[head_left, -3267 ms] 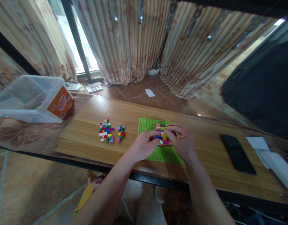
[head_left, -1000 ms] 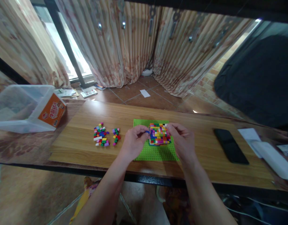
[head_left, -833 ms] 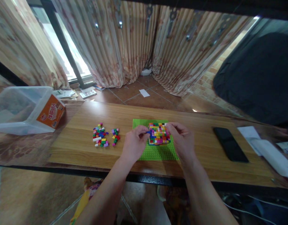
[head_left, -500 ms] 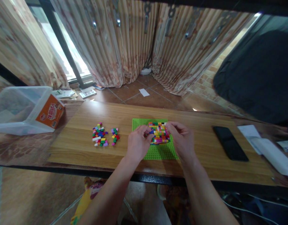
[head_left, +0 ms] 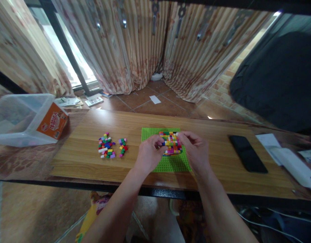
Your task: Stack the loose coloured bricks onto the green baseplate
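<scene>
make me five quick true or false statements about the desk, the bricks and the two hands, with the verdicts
1. The brick structure is all one colour. False: its bricks are many colours.
2. The left hand and right hand are both at the brick structure. True.
3. The black phone lies between the loose bricks and the baseplate. False: it lies to the right of the right hand.
4. The clear plastic bin has an orange label. True.
5. The baseplate is red. False: it is green.
</scene>
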Demonstrator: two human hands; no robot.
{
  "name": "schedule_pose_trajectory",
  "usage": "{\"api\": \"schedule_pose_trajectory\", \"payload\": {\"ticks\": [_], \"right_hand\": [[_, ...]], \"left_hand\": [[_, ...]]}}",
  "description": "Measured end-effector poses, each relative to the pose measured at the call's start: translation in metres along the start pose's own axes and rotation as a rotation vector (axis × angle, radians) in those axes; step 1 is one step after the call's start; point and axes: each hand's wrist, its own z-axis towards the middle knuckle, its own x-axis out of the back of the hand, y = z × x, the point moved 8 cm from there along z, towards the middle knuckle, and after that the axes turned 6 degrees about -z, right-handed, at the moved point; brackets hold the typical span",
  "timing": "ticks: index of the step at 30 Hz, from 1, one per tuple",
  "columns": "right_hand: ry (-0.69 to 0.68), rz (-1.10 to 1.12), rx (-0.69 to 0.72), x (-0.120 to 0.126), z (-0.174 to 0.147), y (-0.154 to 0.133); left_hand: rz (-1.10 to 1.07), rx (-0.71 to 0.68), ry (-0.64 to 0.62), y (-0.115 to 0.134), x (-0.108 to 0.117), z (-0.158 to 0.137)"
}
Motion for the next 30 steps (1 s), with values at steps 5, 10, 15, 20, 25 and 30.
{"api": "schedule_pose_trajectory", "payload": {"ticks": [5, 10, 15, 20, 25, 30], "right_hand": [[0.008, -0.017, -0.008, 0.002, 0.0, 0.002], [0.0, -0.016, 0.008, 0.001, 0.0, 0.002], [-0.004, -0.017, -0.005, 0.001, 0.0, 0.004], [-0.006, -0.009, -0.013, 0.0, -0.001, 0.007], [-0.006, -0.016, -0.021, 0.002, -0.001, 0.01], [-0.011, -0.034, 0.007, 0.001, 0.001, 0.012]], "left_hand": [[-0.028, 0.013, -0.003, -0.005, 0.003, 0.001], [-0.086, 0.016, -0.001, -0.005, 0.003, 0.002], [-0.24, 0.103, 0.057, -0.011, 0.006, 0.007], [-0.354, 0.2, 0.115, -0.024, 0.001, 0.012], [-0.353, 0.233, 0.119, -0.03, -0.005, 0.012], [-0.373, 0.253, 0.131, -0.036, -0.005, 0.013]]}}
